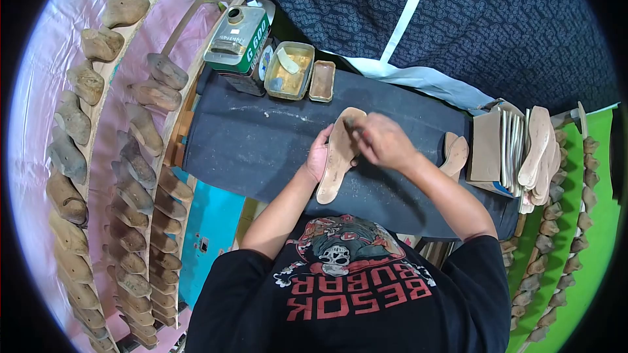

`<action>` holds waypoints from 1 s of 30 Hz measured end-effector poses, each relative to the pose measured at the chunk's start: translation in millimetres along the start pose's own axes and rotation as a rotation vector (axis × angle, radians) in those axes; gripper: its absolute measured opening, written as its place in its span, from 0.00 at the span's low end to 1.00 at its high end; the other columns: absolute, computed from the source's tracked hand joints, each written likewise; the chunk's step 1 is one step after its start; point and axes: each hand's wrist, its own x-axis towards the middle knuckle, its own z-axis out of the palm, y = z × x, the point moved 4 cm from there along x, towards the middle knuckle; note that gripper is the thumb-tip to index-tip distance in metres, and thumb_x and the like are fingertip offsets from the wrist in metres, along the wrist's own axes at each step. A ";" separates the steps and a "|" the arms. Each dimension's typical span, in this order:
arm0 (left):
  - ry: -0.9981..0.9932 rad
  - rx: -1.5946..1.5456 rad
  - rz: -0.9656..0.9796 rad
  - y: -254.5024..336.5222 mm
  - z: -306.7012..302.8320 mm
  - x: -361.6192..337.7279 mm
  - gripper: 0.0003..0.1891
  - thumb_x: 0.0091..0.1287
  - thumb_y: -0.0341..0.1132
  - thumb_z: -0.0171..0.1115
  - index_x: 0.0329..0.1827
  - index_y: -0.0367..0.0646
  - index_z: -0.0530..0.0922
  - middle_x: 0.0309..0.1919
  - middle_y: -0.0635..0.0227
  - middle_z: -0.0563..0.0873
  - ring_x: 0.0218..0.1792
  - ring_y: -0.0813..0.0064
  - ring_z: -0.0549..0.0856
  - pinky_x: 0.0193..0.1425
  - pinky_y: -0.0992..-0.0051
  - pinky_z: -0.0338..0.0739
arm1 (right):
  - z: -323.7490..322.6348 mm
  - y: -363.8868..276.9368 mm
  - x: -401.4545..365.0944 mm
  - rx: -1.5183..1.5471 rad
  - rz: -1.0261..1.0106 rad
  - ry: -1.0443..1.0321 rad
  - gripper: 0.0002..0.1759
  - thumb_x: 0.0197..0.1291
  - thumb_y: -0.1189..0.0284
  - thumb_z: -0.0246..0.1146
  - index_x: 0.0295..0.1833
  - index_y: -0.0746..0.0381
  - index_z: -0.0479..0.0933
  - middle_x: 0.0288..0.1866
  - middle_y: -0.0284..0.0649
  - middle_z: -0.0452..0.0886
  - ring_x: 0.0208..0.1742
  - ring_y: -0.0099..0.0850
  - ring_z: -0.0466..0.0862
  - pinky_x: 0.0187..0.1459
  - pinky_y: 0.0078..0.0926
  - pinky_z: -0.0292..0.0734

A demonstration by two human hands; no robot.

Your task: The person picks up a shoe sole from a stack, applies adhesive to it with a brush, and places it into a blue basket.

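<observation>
A tan, sole-shaped insole [337, 163] is held up over the dark table, its wide end away from me. My left hand [318, 155] grips it from the left and from underneath, with fingertips showing at its right edge. My right hand [383, 141] is closed at the upper right part of the insole, around a small dark thing that is too blurred to name. Beyond them stand a yellowish tub [289, 72] with a pale scraper-like piece inside and a smaller tan tray [322, 82].
The dark table [242, 150] carries a green and white G 600 can [237, 39] at the back left. Two insoles [456, 153] lie to the right, beside a cardboard box [487, 147] and stacked soles [538, 147]. Racks of wooden shoe lasts [69, 196] flank both sides.
</observation>
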 end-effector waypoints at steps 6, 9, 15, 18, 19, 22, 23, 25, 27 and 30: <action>0.036 0.154 0.091 7.3 3.1 3.0 0.39 0.76 0.67 0.48 0.75 0.44 0.72 0.64 0.59 0.83 0.63 0.63 0.83 0.72 0.60 0.75 | 29.9 -47.5 -25.4 0.100 -0.208 -0.165 0.18 0.59 0.74 0.67 0.54 0.65 0.75 0.43 0.48 0.84 0.43 0.48 0.86 0.49 0.43 0.82; 0.346 0.143 0.064 5.8 -2.2 -2.7 0.39 0.76 0.68 0.46 0.74 0.44 0.73 0.62 0.60 0.84 0.62 0.63 0.84 0.71 0.61 0.76 | 16.9 -30.4 -10.6 0.116 -0.004 -0.076 0.12 0.64 0.74 0.66 0.51 0.63 0.77 0.40 0.49 0.82 0.40 0.48 0.85 0.43 0.43 0.81; 0.078 0.035 0.020 1.0 -28.2 -12.6 0.35 0.74 0.62 0.47 0.72 0.46 0.75 0.62 0.58 0.84 0.53 0.60 0.86 0.56 0.58 0.82 | 12.2 49.0 31.7 0.085 0.280 0.116 0.13 0.72 0.71 0.62 0.55 0.65 0.72 0.42 0.54 0.85 0.44 0.54 0.86 0.46 0.47 0.80; 0.109 -0.032 0.048 4.2 -25.5 -18.9 0.38 0.72 0.62 0.46 0.78 0.47 0.69 0.69 0.53 0.79 0.56 0.57 0.84 0.60 0.54 0.79 | 21.9 79.7 54.4 0.118 0.363 0.188 0.13 0.74 0.70 0.60 0.56 0.67 0.71 0.41 0.56 0.85 0.44 0.57 0.86 0.45 0.50 0.79; 0.089 -0.037 0.068 6.3 -23.5 -19.9 0.38 0.73 0.61 0.46 0.80 0.46 0.67 0.70 0.51 0.78 0.55 0.56 0.84 0.60 0.54 0.79 | 28.3 90.0 61.3 0.105 0.431 0.182 0.13 0.75 0.70 0.59 0.56 0.67 0.70 0.41 0.57 0.85 0.45 0.59 0.86 0.45 0.51 0.79; 0.051 -0.044 0.103 11.5 -25.0 -23.2 0.39 0.73 0.60 0.45 0.82 0.46 0.64 0.72 0.49 0.75 0.55 0.56 0.83 0.59 0.54 0.79 | 56.6 111.6 76.5 0.144 0.417 0.192 0.15 0.76 0.67 0.58 0.56 0.69 0.70 0.39 0.62 0.84 0.45 0.63 0.85 0.45 0.54 0.78; 0.037 -0.047 0.114 13.9 -27.5 -24.2 0.38 0.74 0.59 0.44 0.82 0.46 0.63 0.73 0.48 0.74 0.55 0.56 0.83 0.59 0.55 0.79 | 66.7 117.8 80.2 0.154 0.452 0.157 0.16 0.76 0.66 0.58 0.55 0.70 0.70 0.39 0.64 0.84 0.44 0.64 0.84 0.45 0.55 0.77; 0.048 -0.037 0.115 18.4 -34.1 -27.1 0.38 0.74 0.58 0.44 0.83 0.46 0.63 0.74 0.48 0.73 0.55 0.56 0.82 0.58 0.55 0.79 | 76.5 118.7 89.6 0.150 0.436 0.136 0.18 0.76 0.64 0.57 0.55 0.71 0.69 0.39 0.67 0.83 0.44 0.65 0.84 0.45 0.57 0.77; 0.065 -0.032 0.120 22.9 -34.4 -30.8 0.37 0.74 0.57 0.44 0.83 0.46 0.62 0.74 0.47 0.73 0.55 0.56 0.82 0.57 0.56 0.79 | 88.5 121.6 92.1 0.121 0.515 0.051 0.19 0.76 0.64 0.56 0.55 0.71 0.68 0.39 0.67 0.83 0.44 0.66 0.84 0.45 0.58 0.77; 0.086 -0.049 0.117 25.4 -27.5 -39.9 0.37 0.76 0.57 0.42 0.83 0.46 0.61 0.76 0.46 0.70 0.56 0.56 0.82 0.57 0.58 0.79 | 97.8 126.5 93.1 0.097 0.536 0.038 0.19 0.76 0.64 0.56 0.56 0.72 0.68 0.39 0.67 0.83 0.45 0.66 0.84 0.47 0.59 0.77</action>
